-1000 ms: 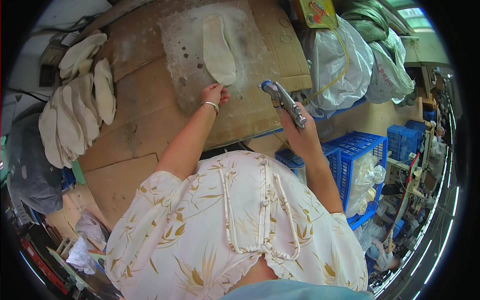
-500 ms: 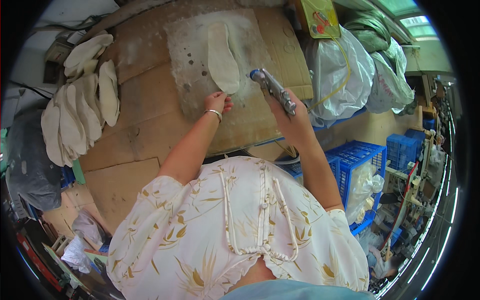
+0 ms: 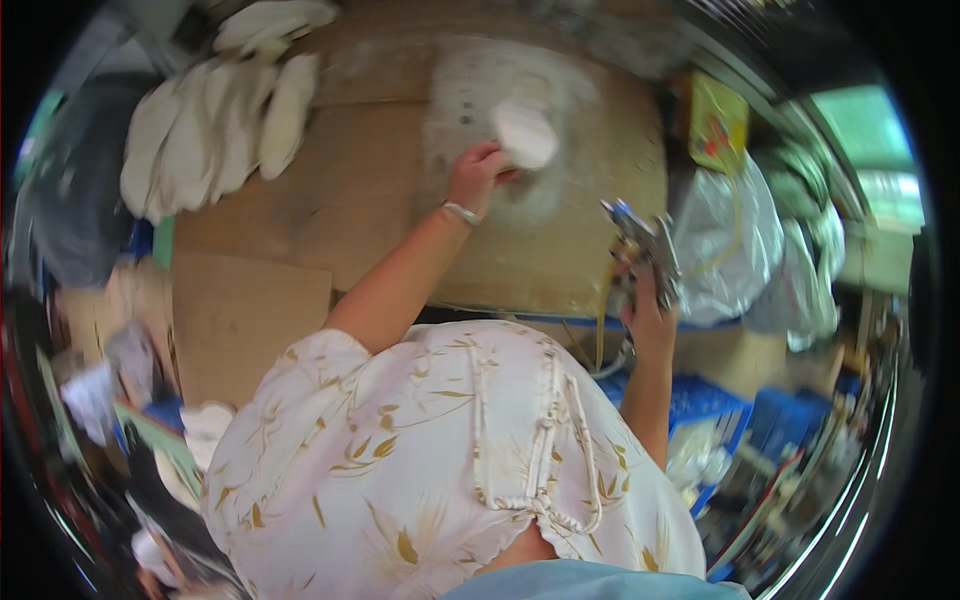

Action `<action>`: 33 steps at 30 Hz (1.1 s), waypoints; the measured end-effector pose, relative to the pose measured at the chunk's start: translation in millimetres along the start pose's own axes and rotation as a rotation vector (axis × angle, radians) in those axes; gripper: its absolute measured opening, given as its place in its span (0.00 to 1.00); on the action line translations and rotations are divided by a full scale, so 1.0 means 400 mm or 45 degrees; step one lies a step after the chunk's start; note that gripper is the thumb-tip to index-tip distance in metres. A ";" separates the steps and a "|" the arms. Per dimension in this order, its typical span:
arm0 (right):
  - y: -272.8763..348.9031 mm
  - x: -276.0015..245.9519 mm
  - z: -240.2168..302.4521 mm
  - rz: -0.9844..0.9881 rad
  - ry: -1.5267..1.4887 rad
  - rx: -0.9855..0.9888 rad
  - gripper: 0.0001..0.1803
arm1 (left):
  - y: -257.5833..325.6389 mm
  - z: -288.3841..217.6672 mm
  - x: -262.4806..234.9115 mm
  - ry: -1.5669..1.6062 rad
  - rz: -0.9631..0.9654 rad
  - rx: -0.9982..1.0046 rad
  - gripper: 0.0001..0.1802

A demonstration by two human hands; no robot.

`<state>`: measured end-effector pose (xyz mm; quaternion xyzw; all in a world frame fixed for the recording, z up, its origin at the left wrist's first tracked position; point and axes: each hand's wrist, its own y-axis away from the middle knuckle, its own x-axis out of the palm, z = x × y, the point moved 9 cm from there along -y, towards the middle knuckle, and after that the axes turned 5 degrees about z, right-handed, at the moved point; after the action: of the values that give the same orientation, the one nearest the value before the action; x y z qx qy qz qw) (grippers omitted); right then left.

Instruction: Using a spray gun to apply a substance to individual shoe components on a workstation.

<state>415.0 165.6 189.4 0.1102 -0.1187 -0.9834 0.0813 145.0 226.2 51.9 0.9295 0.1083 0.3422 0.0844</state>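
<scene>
My left hand (image 3: 480,178) pinches the edge of a cream insole (image 3: 527,135), which looks tilted and foreshortened above a whitened, stained patch (image 3: 462,150) on the cardboard. Blur hides whether the insole still touches the patch. In my right hand (image 3: 650,318) is a metal spray gun (image 3: 655,250) with a blue tip, held off the right front of the cardboard. The fingers wrap its handle, and a yellowish hose hangs close to it.
Several more insoles (image 3: 205,130) lie overlapped at the left of the cardboard-covered table (image 3: 370,220). To the right stand a yellow container (image 3: 718,120) and white plastic bags (image 3: 735,240). Blue crates (image 3: 785,425) sit low on the right, and a dark bag (image 3: 80,190) is at far left.
My left hand has taken hold of the insole, which lay flat before, and tilted it. My right hand has drawn the spray gun back toward me and to the right. The whole view has shifted.
</scene>
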 end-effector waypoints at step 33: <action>0.139 0.470 -0.067 0.930 0.554 0.043 0.12 | 1.313 -0.258 -1.119 0.647 -1.654 1.413 0.09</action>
<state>247.7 71.4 140.9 0.2673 -0.1462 -0.8418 0.4456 -179.6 -386.7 -25.6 0.4878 0.7794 0.3208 -0.2272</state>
